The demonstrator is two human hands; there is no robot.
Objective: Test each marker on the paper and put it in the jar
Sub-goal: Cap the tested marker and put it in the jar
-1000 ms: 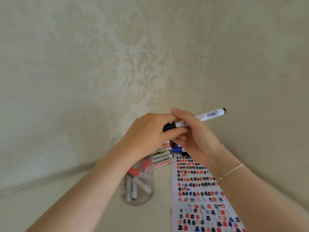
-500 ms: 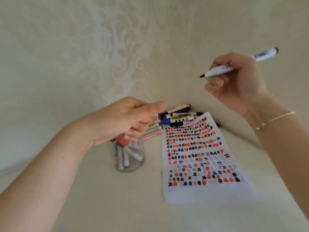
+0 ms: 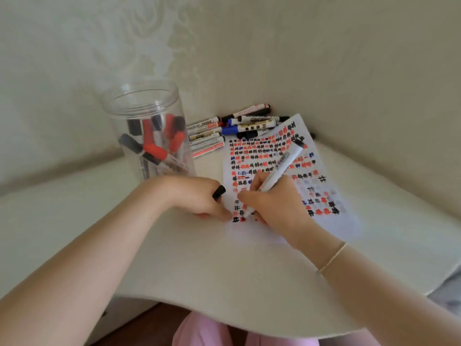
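Her right hand (image 3: 272, 208) grips the uncapped marker (image 3: 279, 171), tip on the paper (image 3: 331, 221). The left hand (image 3: 199, 196), curled round the black cap (image 3: 219, 192), pins the sheet's edge. If that hold slips, the paper could skid and smear.

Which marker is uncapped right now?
The white-barrelled marker gripped in the right hand, tip on the marked white paper; those piled behind and in the clear jar are capped.

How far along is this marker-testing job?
Several tested markers already stand in the jar. The right hand holds a marker with its tip on the paper, while the left hand holds the black cap. A pile of markers beyond the paper looks untested.
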